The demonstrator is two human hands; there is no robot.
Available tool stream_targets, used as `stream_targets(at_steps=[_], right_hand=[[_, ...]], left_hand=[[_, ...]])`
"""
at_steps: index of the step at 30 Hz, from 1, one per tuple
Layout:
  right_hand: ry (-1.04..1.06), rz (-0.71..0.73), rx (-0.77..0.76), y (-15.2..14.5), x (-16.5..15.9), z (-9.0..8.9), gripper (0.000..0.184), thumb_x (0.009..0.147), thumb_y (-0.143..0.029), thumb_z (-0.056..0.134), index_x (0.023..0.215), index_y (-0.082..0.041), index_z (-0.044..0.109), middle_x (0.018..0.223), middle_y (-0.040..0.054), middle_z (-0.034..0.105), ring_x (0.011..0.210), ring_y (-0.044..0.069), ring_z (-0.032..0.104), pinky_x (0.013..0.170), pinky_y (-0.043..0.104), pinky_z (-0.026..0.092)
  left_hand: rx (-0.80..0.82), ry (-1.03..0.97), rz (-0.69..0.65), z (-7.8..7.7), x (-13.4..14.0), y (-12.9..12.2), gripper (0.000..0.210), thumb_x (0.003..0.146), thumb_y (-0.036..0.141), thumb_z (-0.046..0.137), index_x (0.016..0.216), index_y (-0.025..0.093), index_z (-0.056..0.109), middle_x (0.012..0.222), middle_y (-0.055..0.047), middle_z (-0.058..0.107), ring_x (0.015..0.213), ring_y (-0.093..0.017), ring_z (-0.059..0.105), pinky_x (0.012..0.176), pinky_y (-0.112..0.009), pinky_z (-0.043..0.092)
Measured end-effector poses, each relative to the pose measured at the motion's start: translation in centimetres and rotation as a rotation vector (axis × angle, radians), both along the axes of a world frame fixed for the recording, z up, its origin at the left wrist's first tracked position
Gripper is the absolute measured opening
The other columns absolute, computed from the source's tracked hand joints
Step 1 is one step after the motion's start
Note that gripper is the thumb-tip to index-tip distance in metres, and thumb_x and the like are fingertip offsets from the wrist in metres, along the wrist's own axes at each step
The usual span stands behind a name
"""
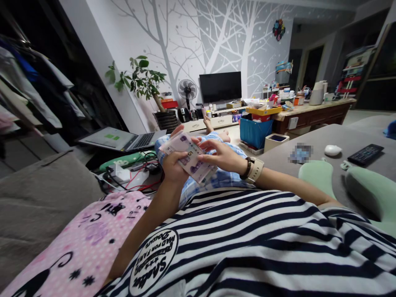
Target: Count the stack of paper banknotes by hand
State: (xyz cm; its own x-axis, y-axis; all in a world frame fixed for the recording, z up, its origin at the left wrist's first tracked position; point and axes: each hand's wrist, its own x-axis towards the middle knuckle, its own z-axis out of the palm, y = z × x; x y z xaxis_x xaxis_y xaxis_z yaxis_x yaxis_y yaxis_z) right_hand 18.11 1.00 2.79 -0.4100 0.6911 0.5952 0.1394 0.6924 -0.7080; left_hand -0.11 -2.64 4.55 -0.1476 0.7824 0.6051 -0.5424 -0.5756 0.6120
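Purple-and-white banknotes (191, 159), the top one marked with a 5, are held in front of my body above my lap. My left hand (175, 164) is closed around their left side, thumb lying across the face and fingers behind. My right hand (218, 156) reaches over from the right, its thumb and fingers closed at the notes' right side. How many notes there are is hidden. Beneath them are blue checked shorts (198, 190). On my right wrist sit a dark bracelet and a light-strapped watch (255, 170).
Left of my legs stand an open laptop (123, 140) and tangled cables (145, 175) with a white charger. A pink blanket (95, 231) lies at my left. On the sofa to the right are a remote control (365, 154), a white case (333, 150) and a green cushion (365, 185).
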Motion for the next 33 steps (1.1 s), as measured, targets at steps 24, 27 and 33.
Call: stream_targets(at_steps=[24,27,33], right_hand=[[0.381,-0.148,0.261,1.5,-0.3,-3.2,0.038,0.112,-0.066,0.09,0.11,-0.027,0.093,0.132,0.0108,0.083,0.133,0.034,0.071,0.128,0.055,0.065],[0.414,-0.179,0.211,1.4,0.0,-3.1,0.052,0.112,-0.077,0.087,0.102,-0.027,0.091,0.124,0.0104,0.08,0.127,0.033,0.07,0.125,0.052,0.064],[0.531,-0.13,0.067,0.2,0.1,-2.3,0.073,0.1,-0.098,0.087,0.089,-0.026,0.085,0.107,0.0078,0.081,0.11,0.029,0.07,0.111,0.048,0.065]], left_hand=[[-0.285,0.303,-0.088,-2.0,1.0,-0.2,0.064,0.094,0.054,0.112,0.143,0.022,0.087,0.119,-0.012,0.098,0.108,-0.035,0.096,0.087,-0.041,0.082],[-0.327,0.337,-0.089,-2.7,1.2,0.4,0.059,0.1,0.058,0.109,0.14,0.019,0.09,0.121,-0.016,0.098,0.122,-0.041,0.097,0.094,-0.046,0.084],[-0.296,0.431,-0.127,-3.6,1.2,0.6,0.065,0.089,0.068,0.113,0.123,0.016,0.094,0.115,-0.019,0.098,0.13,-0.048,0.096,0.101,-0.055,0.085]])
